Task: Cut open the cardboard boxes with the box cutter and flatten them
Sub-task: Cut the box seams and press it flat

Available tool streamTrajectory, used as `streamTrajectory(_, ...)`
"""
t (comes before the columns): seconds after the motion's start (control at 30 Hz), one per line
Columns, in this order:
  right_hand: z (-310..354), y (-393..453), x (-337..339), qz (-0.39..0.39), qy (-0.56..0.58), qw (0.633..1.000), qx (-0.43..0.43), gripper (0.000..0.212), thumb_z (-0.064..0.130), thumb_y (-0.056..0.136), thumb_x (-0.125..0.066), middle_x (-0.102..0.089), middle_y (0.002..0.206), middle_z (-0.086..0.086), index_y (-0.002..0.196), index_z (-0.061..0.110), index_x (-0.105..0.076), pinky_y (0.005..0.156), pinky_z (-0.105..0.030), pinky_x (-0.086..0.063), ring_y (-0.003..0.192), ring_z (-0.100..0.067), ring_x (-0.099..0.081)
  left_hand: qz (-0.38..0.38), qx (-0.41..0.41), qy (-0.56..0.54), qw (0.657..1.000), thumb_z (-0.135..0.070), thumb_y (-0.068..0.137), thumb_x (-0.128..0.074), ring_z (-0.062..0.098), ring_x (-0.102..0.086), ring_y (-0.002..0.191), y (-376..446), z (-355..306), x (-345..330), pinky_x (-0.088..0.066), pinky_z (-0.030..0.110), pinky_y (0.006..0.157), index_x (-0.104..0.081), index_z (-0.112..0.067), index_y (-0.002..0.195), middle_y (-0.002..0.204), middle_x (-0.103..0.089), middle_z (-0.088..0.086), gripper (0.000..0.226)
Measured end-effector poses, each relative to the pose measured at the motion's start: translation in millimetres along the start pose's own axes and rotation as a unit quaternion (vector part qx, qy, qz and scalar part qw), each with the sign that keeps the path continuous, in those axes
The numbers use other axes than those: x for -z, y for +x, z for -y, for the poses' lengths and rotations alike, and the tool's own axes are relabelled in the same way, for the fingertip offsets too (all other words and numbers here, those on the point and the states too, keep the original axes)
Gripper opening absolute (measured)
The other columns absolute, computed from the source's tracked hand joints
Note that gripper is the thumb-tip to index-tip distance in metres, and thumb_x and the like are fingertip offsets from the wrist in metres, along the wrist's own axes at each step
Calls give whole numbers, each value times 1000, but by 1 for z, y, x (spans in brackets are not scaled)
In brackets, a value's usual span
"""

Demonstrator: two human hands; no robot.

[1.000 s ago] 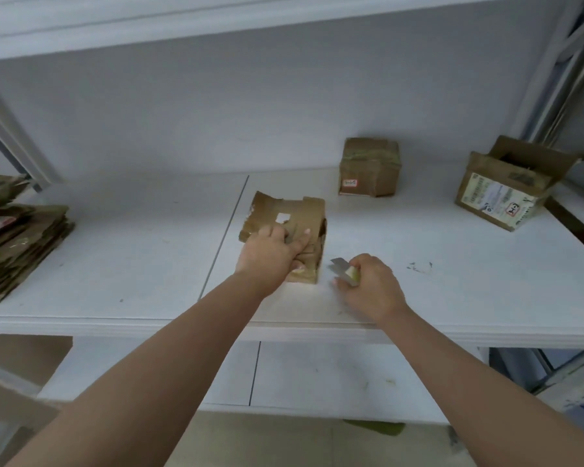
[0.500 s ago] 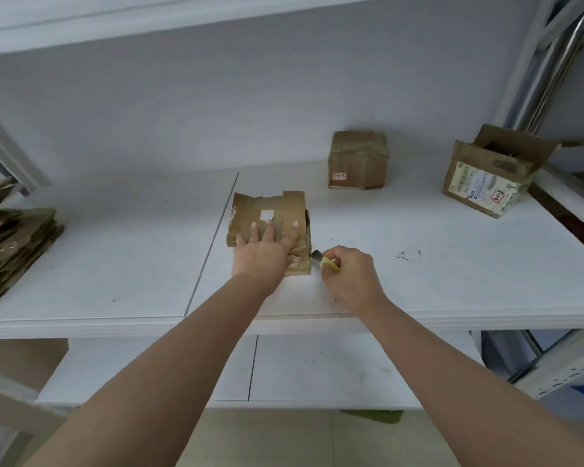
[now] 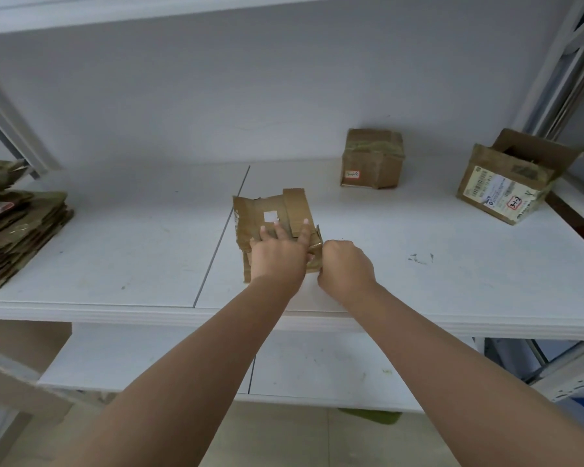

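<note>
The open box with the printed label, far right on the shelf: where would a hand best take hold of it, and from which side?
Probably the raised flap of the open box, pinched from above: it sticks up free at the back, and the box sits tilted with nothing close beside it.

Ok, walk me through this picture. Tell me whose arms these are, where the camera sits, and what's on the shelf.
No machine here: a person wears a camera on the head, looking down at their own arms. The left hand presses flat on a partly flattened cardboard box on the white shelf. The right hand is a fist against the box's right edge; whatever it grips is hidden. Behind stand a taped box and an opened box. A stack of flattened cardboard lies left.
</note>
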State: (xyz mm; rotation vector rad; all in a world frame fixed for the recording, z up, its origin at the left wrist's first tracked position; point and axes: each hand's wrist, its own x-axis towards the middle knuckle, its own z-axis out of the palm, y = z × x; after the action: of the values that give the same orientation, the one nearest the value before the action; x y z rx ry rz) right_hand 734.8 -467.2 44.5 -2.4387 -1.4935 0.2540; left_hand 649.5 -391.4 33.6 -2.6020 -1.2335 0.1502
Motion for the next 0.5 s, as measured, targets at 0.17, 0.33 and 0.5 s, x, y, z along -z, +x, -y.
streamTrajectory(0.17,-3,-4,-18,14,16,1000,-15,16,2,87,-49,-61,100,-12,101,4,-55,62,-28,-37,91,-30,-60,16,-10,-2,1000,-47,102,-24,47,-20,140,6,6,0,-37,53,101,6,-27,152,155,-14,26,62)
streamTrajectory(0.33,-28,-8,-31,-13,73,997,-26,17,12,91,-47,-63,99,-11,107,7,-52,62,-29,-39,89,-31,-60,32,-33,0,999,-51,100,-21,43,-21,141,15,16,2,-47,46,89,7,-29,151,157,-15,21,62)
streamTrajectory(0.5,-52,-5,-25,-5,96,994,-50,17,20,94,-41,-62,92,-3,110,16,-45,65,-31,-42,82,-27,-59,21,-32,-41,998,-65,94,-21,37,-34,136,15,24,3,-47,42,80,-10,-33,151,153,-28,13,66)
